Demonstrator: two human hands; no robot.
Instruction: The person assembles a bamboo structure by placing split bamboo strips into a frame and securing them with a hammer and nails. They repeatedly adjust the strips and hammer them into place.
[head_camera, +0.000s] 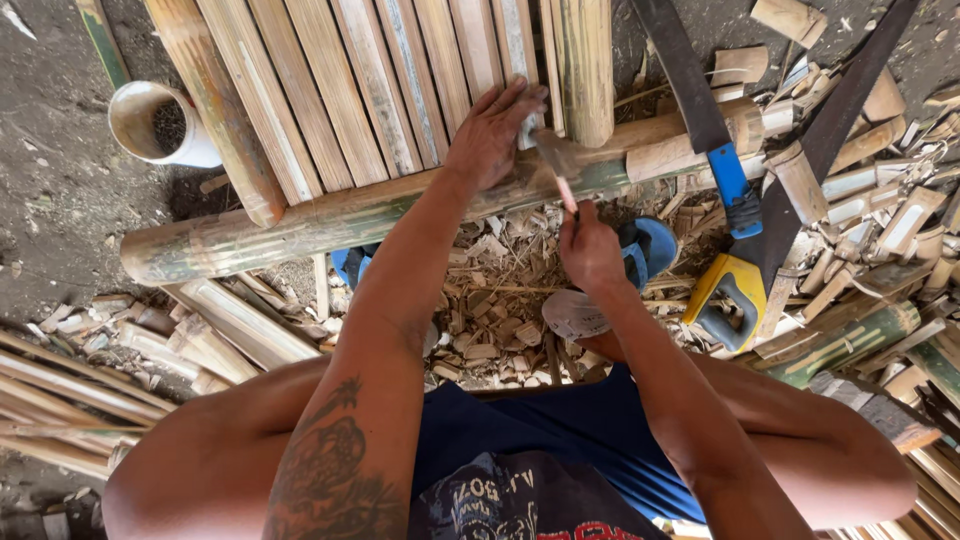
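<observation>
My left hand (493, 132) rests flat on the bamboo slats (350, 90) where they cross a thick bamboo pole (330, 220), fingers spread toward a slat end. My right hand (590, 250) grips the wooden handle of a hammer (556, 160), whose head is blurred just beside my left fingertips over the pole. Several split slats lie side by side across the pole, running away from me. I am squatting, my knees at either side.
A hand saw (725, 210) with a blue and yellow handle lies right of my right hand. A white pot (160, 125) stands at the left. Bamboo offcuts and chips (860, 210) cover the ground; loose strips (90, 370) pile at the left.
</observation>
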